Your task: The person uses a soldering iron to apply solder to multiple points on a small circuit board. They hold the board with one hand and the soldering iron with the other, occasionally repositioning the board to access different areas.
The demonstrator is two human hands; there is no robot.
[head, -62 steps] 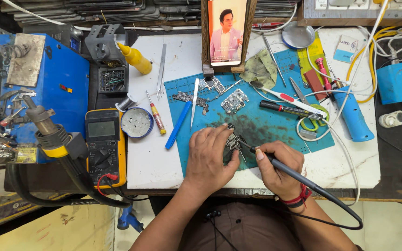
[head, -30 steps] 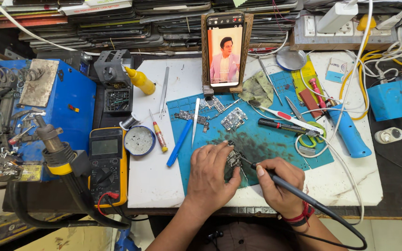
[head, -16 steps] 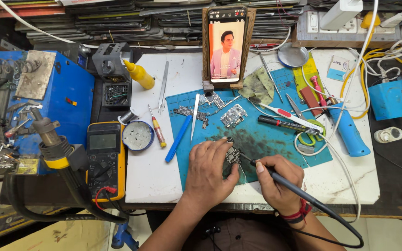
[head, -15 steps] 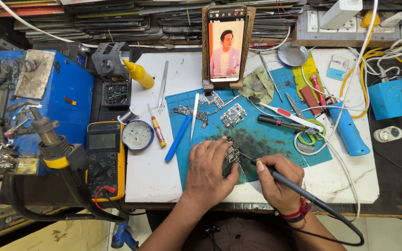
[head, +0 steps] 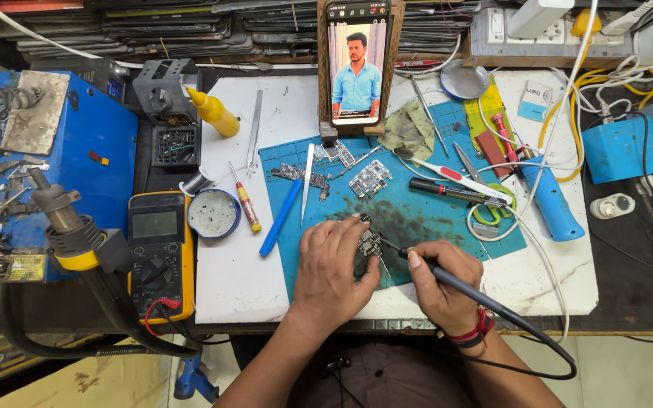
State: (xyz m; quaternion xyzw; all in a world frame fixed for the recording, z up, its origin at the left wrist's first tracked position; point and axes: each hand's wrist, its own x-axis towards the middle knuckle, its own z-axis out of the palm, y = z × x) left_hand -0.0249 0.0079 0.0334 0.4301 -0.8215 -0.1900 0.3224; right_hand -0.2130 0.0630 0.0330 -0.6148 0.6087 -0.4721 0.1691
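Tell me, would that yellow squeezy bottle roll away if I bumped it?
Probably. The yellow bottle lies on its side on the white table, and its rounded body looks apt to roll. Its tapered nozzle would likely make it curve. It looks like light plastic, so a small nudge may move it.

Both forearms came up from the near edge of the bench and converged toward its middle. The left hand (head: 332, 272) lay palm down, fingers curled forward and spread a little, the thumb angled toward the right hand. The right hand (head: 441, 291) sat just beside it, closed in a pen-like grip, the thumb laid flat on top and pointing left. A red band circled the right wrist. Both arms were bare.
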